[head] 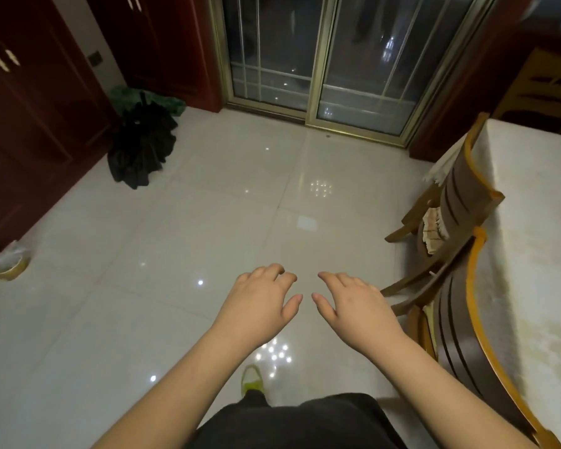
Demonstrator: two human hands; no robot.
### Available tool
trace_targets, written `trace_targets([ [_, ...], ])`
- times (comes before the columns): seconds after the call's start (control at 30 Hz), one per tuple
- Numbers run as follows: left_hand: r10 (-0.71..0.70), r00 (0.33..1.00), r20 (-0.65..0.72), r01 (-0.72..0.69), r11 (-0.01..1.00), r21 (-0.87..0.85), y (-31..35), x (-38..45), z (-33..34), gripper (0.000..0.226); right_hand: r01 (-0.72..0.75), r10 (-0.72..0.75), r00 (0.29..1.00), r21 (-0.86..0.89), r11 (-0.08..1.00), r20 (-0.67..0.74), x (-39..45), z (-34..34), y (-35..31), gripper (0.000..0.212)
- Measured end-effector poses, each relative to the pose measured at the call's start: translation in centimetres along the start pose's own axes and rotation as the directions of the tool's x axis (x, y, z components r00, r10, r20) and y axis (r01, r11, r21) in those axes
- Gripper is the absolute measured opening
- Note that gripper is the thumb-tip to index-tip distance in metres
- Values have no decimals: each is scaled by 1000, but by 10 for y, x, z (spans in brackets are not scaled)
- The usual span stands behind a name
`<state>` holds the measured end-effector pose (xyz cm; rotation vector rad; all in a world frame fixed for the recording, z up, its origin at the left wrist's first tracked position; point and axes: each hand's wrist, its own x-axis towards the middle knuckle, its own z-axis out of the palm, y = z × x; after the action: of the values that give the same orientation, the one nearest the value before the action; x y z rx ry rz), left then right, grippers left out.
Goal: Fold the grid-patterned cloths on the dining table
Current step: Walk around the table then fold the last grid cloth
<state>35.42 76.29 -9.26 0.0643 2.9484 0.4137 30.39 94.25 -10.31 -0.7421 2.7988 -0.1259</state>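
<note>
Spreading from the near edge to the far glass doors, the glossy pale tiled floor (175,254) takes up most of the view and lies bare through the middle, with ceiling lights mirrored in it. The dark red wooden cabinets (30,124) close the left side, and the gold-framed sliding glass doors (314,59) close the far side. Along the right edge runs the tabletop (538,254), covered in a cream patterned cloth; the part of it that shows carries no grid-patterned cloth, and where such cloths lie cannot be told. Two wooden chairs with curved yellow-edged backs stand pushed in against its left side, the near chair (460,345) and the far chair (460,196), narrowing the passage on the right.

A black folded umbrella (143,147) leans on the floor by the far left cabinets, with a green plastic bag (172,103) just behind it. A small bin lined with clear plastic (8,264) sits at the left edge.

Both bare forearms reach forward over the floor. The left hand (259,303) and the right hand (353,303) hover palm down, near each other but apart, fingers loosely curled, holding and touching nothing. Below them a yellow-green shoe (251,380) rests on the tiles.
</note>
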Motion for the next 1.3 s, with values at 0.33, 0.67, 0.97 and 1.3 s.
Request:
trace_targets([
  [0.33, 163, 987, 6, -163, 984, 77, -44, 141, -38, 44, -185, 185, 983, -2, 983, -22, 107, -38, 24, 52],
  [0.67, 266, 964, 22, -266, 957, 115, -22, 324, -67, 49, -293, 299, 951, 82, 953, -78, 228, -72, 120, 54],
  [0.97, 353, 929, 111, -364, 926, 98, 25, 469, -92, 48, -345, 356, 930, 111, 932, -95, 302, -123, 216, 53],
  [1.3, 532, 828, 177, -549, 834, 57, 55, 630, -90, 47, -572, 594, 798, 182, 800, -103, 384, -139, 302, 47],
])
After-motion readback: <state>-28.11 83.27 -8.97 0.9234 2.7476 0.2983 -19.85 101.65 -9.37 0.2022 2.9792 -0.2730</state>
